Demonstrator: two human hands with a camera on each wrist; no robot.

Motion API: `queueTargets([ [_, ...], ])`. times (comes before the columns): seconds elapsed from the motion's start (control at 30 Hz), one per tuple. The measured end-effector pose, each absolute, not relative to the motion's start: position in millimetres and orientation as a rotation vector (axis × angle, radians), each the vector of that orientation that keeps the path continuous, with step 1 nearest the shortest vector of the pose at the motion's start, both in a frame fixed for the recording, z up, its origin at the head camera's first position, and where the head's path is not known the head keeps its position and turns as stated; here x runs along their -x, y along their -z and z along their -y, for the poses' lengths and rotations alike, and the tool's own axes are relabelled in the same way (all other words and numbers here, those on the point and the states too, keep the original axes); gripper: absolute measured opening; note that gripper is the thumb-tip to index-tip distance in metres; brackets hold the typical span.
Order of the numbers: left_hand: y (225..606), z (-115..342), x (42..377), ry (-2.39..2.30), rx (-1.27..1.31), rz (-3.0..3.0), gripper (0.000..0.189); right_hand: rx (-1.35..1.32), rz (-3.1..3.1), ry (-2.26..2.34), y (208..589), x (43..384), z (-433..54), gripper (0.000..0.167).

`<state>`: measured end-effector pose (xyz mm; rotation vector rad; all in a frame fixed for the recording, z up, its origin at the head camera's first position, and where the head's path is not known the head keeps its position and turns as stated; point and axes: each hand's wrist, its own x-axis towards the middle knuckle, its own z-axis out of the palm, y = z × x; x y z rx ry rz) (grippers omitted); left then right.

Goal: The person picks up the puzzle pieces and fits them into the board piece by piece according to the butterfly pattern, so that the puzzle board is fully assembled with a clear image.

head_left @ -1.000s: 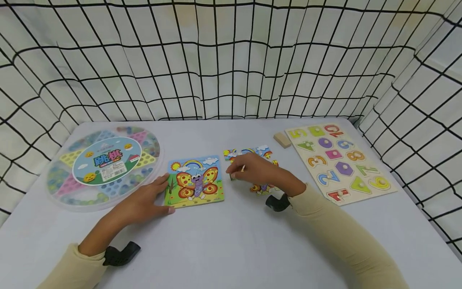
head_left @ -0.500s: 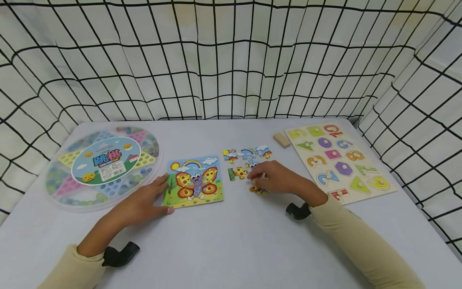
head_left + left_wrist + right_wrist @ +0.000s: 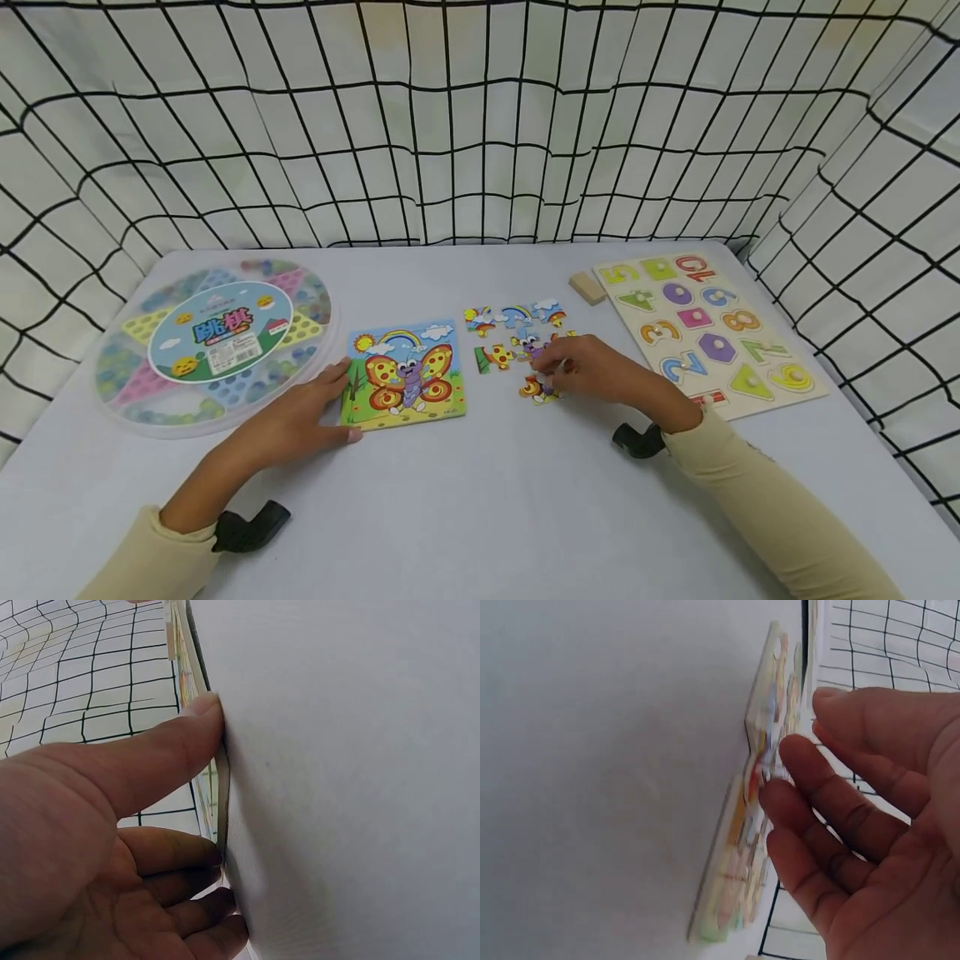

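On the white table lies a square butterfly picture board. My left hand rests at its left side, fingers along the left edge and thumb at the near left corner. In the left wrist view, the thumb touches the board's rim. To the right, cut puzzle pieces with the same picture lie in loose rows. My right hand hovers low over their right part and covers some of them. In the right wrist view, its fingers bend loosely beside the pieces; I see no piece between them.
A round Chinese checkers box with a clear cover lies at the left. A number and shape board lies at the right, beside a small wooden block. Black netting surrounds the table's back and sides.
My right hand has moved right across the puzzle pieces, uncovering the left ones; the green-edged piece it pinched now lies on the table. The left hand has stayed in place.
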<state>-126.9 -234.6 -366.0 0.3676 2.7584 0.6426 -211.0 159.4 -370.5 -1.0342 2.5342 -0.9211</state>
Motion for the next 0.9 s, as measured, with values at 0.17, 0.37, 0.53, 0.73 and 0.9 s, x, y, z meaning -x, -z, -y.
queueTargets([
  [0.17,366.2,234.9,125.1,-0.654,-0.371,-2.764,0.090,1.053,-2.575,0.782,372.2,206.9,-155.2,0.026],
  [0.37,364.1,234.1,125.4,-0.656,-0.382,-2.767,0.089,0.972,-2.633,0.778,368.2,203.0,-155.1,0.037],
  [0.53,363.5,234.9,125.3,-0.658,-0.374,-2.766,0.090,0.985,-2.617,0.776,367.9,202.8,-155.4,0.036],
  [0.73,363.7,235.9,124.2,-0.654,-0.360,-2.764,0.091,1.034,-2.621,0.688,365.1,202.3,-151.1,0.037],
  [0.9,363.8,235.7,125.2,-0.645,-0.351,-2.760,0.091,1.089,-2.618,0.683,365.7,205.5,-150.2,0.035],
])
